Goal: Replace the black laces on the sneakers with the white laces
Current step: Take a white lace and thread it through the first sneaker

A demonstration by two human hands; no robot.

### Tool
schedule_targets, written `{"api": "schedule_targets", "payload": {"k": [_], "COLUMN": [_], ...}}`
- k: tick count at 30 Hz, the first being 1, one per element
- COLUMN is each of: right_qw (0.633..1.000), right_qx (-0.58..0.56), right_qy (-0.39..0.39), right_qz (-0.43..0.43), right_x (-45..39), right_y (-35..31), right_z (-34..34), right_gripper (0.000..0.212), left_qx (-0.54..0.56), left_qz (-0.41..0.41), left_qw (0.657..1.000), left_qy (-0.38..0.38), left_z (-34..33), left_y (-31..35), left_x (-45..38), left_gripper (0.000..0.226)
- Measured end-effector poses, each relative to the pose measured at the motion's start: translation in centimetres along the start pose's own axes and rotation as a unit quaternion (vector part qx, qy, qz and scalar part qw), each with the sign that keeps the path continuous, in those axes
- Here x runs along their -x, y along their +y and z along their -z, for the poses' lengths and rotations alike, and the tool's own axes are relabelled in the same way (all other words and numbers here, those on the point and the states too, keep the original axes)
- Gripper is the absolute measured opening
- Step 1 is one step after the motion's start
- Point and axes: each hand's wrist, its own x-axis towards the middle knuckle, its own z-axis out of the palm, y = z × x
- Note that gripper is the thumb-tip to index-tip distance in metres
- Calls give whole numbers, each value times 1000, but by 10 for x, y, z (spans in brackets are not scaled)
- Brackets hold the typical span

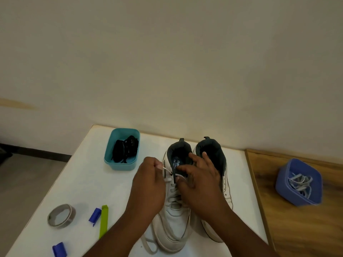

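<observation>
left hand (148,184) fingers pinched shut, right hand (198,180) fingers curled

White table (87,184) bearing two white sneakers (174,225) under the hands (148,190), a teal tub (121,164) beyond the left hand, and a tape roll (61,216), green clip (103,221) and blue clips (94,215) left of it.

single head-worn wide-angle camera looking forward and down, sitting close above white table (78,182); wall (167,52) filling upper half, table's far edge crossing mid-frame; no second view.
</observation>
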Motion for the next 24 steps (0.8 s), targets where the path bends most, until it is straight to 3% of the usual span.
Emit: {"api": "schedule_targets", "payload": {"k": [2, 3, 4, 5, 6, 7, 8, 10, 11, 12, 13, 16, 18, 20, 21, 22, 24], "right_qw": [1000, 1000, 1000, 1000, 1000, 999, 999, 999, 999, 999, 998, 997, 997, 997, 997, 997, 997], "right_qx": [7, 12, 16, 18, 20, 22, 25, 27, 32, 42, 55, 73, 66, 64, 64, 63, 61], "right_qy": [-10, -13, -16, -18, -20, -21, -23, -26, -27, -28, -28, -36, -37, -38, -40, -42, -45], "right_qz": [4, 6, 8, 10, 11, 12, 13, 13, 11, 9, 9, 13, 13, 13, 14, 13, 9], "right_x": [0, 0, 0, 1, 1, 1, 1, 0, 0, -1, -2, -2, -1, -1, -1, -1, -1], "right_y": [-2, -1, -1, 0, 1, 1, 2, 2, 3, 3, 3, 4, 5, 4, 3, 3, 3], "right_z": [1, 2, 2, 2, 2, 2, 2, 3, 3, 3, 2, 1, 2, 5, 6, 6, 6], "right_gripper": [34, 36, 38, 39, 40, 41, 42, 44, 46, 50, 54, 58, 61, 72, 76, 78, 82], "left_qx": [206, 347, 488, 595, 646, 643, 572, 226, 42, -77, -125, -129, -109, 80, 225, 374, 584], "left_qz": [128, 195, 238, 264, 279, 287, 277, 142, 33, -44, -84, -105, -120, -34, 36, 91, 171], "left_qw": [970, 917, 839, 758, 708, 707, 769, 963, 999, 995, 986, 984, 986, 974, 933, 867, 747], "left_qy": [27, 32, 35, 40, 49, 59, 64, 35, -3, -39, -65, -59, 39, 208, 279, 316, 269], "left_z": [4, 6, 11, 17, 23, 29, 33, 33, 28, 23, 19, 18, 24, 34, 42, 49, 56], "left_y": [4, 9, 15, 21, 24, 25, 25, 16, 9, 3, -1, -8, 2, 14, 19, 19, 17], "left_x": [-6, -8, -10, -13, -16, -19, -21, -18, -13, -8, -5, -7, -8, -11, -16, -21, -25], "left_gripper": [19, 19, 18, 18, 19, 20, 19, 18, 17, 18, 20, 12, 14, 19, 20, 21, 21]}}
